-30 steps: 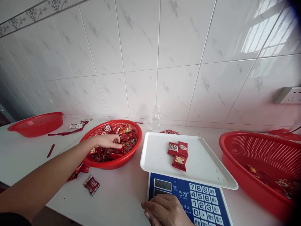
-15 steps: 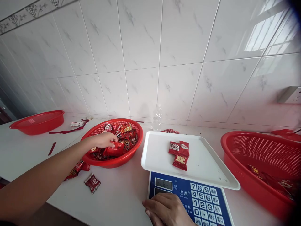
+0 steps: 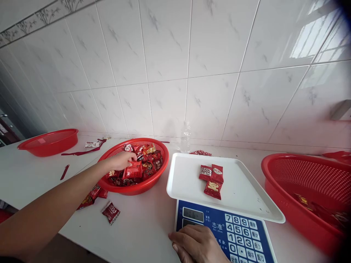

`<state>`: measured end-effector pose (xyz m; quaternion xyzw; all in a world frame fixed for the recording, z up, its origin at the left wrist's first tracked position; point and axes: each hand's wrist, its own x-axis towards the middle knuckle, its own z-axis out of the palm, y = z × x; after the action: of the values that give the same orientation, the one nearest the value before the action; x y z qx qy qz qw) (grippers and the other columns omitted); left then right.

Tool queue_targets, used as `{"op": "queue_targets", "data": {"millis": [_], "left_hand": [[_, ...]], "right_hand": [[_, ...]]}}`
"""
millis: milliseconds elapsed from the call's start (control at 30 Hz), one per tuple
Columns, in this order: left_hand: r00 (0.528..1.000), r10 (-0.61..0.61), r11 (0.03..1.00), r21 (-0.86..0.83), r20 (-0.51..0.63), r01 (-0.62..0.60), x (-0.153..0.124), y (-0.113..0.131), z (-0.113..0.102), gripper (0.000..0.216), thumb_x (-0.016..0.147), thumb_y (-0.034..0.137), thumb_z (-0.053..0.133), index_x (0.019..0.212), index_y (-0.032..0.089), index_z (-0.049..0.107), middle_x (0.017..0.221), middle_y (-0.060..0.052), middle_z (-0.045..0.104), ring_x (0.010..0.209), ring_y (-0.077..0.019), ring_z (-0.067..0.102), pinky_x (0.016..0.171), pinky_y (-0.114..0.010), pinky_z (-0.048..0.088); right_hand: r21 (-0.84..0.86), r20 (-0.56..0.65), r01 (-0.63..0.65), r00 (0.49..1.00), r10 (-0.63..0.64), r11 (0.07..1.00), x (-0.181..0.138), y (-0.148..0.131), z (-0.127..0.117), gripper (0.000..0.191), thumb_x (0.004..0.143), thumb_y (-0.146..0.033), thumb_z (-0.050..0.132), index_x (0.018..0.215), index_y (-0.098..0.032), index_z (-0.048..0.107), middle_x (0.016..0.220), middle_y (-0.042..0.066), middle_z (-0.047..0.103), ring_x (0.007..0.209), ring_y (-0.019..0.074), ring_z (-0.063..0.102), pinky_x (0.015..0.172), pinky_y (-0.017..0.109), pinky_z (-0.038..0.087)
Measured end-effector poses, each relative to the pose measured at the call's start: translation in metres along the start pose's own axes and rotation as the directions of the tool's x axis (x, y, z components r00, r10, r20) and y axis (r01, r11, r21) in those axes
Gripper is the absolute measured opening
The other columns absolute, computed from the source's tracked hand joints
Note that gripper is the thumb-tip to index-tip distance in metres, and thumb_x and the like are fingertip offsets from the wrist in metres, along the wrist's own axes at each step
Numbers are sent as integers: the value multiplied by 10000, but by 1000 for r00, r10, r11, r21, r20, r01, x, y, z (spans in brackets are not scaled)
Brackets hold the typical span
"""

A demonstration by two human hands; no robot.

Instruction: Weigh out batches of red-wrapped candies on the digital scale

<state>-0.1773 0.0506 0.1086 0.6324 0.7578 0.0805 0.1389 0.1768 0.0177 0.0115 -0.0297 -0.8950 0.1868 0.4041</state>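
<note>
My left hand (image 3: 123,160) reaches into a red perforated basket (image 3: 142,190) of wrapped snacks. Its fingers are closed on the edge of a red snack packet (image 3: 133,171), which lies tilted over the others. My right hand (image 3: 199,244) rests on the blue front panel of a weighing scale (image 3: 219,239), fingers extended together and nothing seen in them. Part of the scale's display is covered by it. On the scale's white tray (image 3: 183,179) lie three small red packets (image 3: 213,189), touching one another.
Another red basket (image 3: 301,215) with a few packets stands at the right. A further red basket (image 3: 49,144) is at the far left. Loose packets (image 3: 110,212) lie near the front edge. Behind the tray, a clear bottle (image 3: 185,138) stands by the tiled wall.
The red packet in my left hand has turned so that its flat face shows more. My right hand stays on the scale; the view has shifted slightly.
</note>
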Motion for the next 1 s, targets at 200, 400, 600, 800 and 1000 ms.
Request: {"op": "queue_targets", "data": {"millis": [200,400,600,800,1000], "left_hand": [[998,57,997,-52,-25,-58,-4,16,-14,253,675,337,566,887,218,637,845,-18,623,777,-206,577,664,-277,431],[992,69,923,-371,-109,-105,-15,48,-27,318,679,362,613,952,198,629,976,-45,636,957,-225,590,824,-323,450],[993,17,648,-756,-114,-98,-50,106,-25,350,710,232,645,1058,237,611,1216,-55,588,1001,-199,583,794,-325,465],[984,169,335,-942,63,3,-79,158,13,192,729,141,632,916,186,635,900,-31,646,892,-173,608,751,-297,481],[962,263,199,-980,81,28,-92,174,42,257,814,374,652,968,174,604,812,-20,614,733,-141,603,642,-266,477]], "right_hand": [[3,-3,6,1000,-6,1000,1,0,0,196,909,-138,465,1007,-129,635,752,79,725,576,178,676,511,270,526],[-27,-43,2,999,-3,1000,4,-4,-6,206,908,-126,473,1067,-159,600,792,68,726,627,162,686,563,243,549],[-162,-274,-158,955,109,974,-4,-2,-10,370,886,-176,551,1255,-191,523,1110,126,649,988,207,651,767,275,575],[-172,-434,-297,879,199,939,-8,-1,-11,507,891,-267,583,1369,-223,420,1268,148,502,1133,258,553,824,352,562],[184,-356,-370,838,413,910,0,-6,-20,210,932,-231,511,1129,-258,579,940,36,635,831,156,622,729,256,529]]}}
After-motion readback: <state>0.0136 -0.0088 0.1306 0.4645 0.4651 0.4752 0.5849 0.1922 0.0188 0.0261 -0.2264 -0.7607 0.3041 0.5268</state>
